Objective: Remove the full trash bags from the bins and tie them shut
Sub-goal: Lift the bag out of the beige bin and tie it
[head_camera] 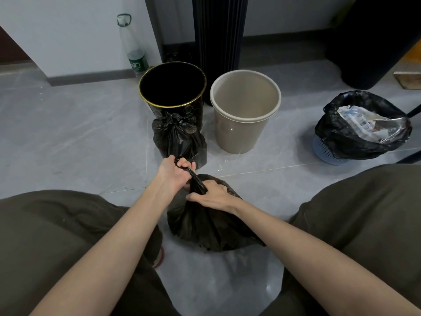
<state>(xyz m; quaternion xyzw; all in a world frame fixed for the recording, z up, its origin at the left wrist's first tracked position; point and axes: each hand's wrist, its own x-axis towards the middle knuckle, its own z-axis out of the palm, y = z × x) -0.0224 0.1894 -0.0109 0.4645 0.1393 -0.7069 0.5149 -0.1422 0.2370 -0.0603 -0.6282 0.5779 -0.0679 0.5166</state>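
Our knees (68, 236) frame the bottom of the head view, and between them on the floor (79, 133) sits the bag (205, 226) we are working on. Our left hand (175, 171) is curled tight round the far end of its twisted neck (196, 179). Our right hand (213, 197) wraps the neck low down, just above the bulge, and holds the bag against the floor. No knot shows here, so we judge this bag to be mid-tie.

Just beyond our hands a tied bag (180, 140) leans against the black bin (155, 110), its knot plain at the top. Beside that stands the beige bin (239, 135), bare inside with no liner. By our reckoning two bags are out and one of them is finished.

Well off to our right the blue bin (323, 153) holds a third bag (337, 133) — open-mouthed, stuffed with paper and wrappers, not lifted. That one remains to be pulled out and tied once the present knot is made.
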